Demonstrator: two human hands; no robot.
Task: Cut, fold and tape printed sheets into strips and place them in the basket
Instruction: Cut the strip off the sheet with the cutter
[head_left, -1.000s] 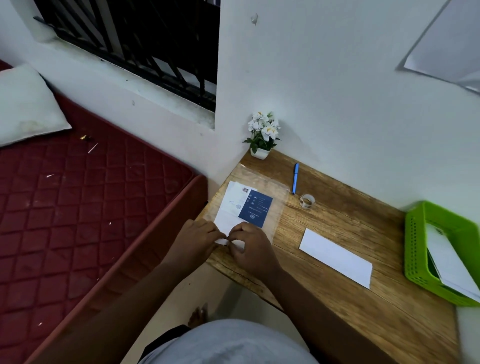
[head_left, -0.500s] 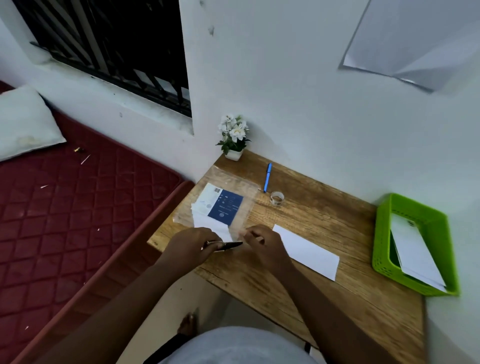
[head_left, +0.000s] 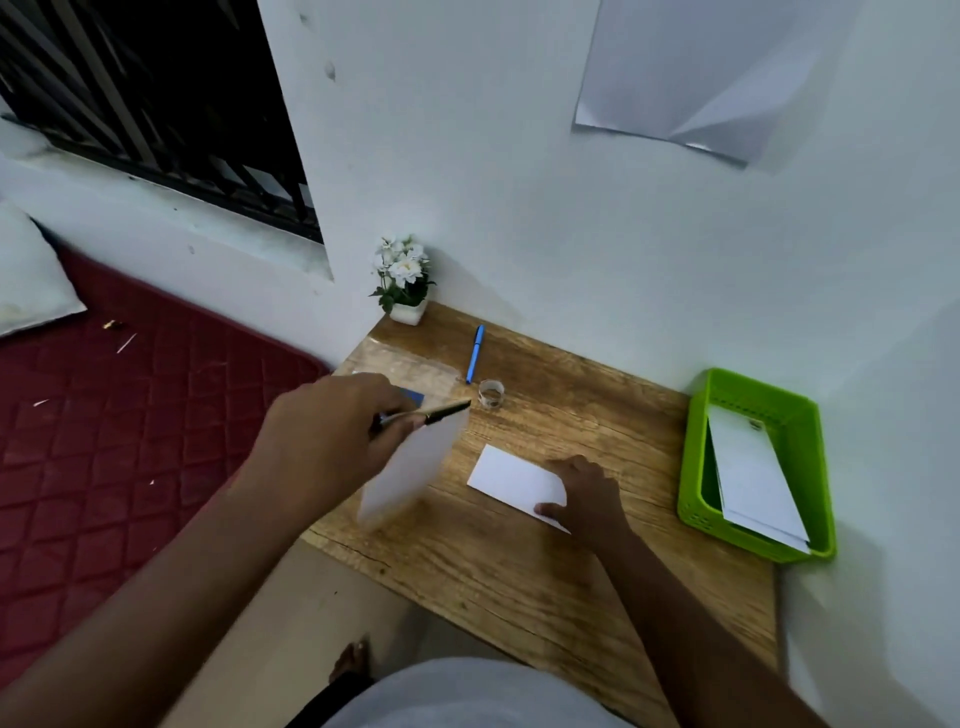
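1. The left hand (head_left: 332, 441) is raised above the wooden desk (head_left: 519, 571) at about 9 o'clock, fingers curled round a slim dark cutting tool with a metal shaft (head_left: 428, 414). The same hand pinches a white cut paper strip (head_left: 410, 478), which hangs down from it. Carrying both at once probably frees the desk for the next piece.
2. The right hand (head_left: 587, 499) lies flat, fingers spread, on the near end of a folded white paper strip (head_left: 511, 480) at the desk's centre. It likely pins the strip so it cannot slide before being lifted.
3. The green plastic basket (head_left: 696, 467) sits at 3 o'clock against the wall, already holding white strips (head_left: 753, 478). It is well apart from both hands.
4. At 11 o'clock a blue-printed sheet (head_left: 414, 397) peeks out beside the left hand, under what seems a clear cover; most of it is hidden.
5. A blue pen (head_left: 475, 353), a small roll of clear tape (head_left: 491, 393) and a white potted flower (head_left: 404, 280) stand toward 12 o'clock. None blocks the path to the basket.
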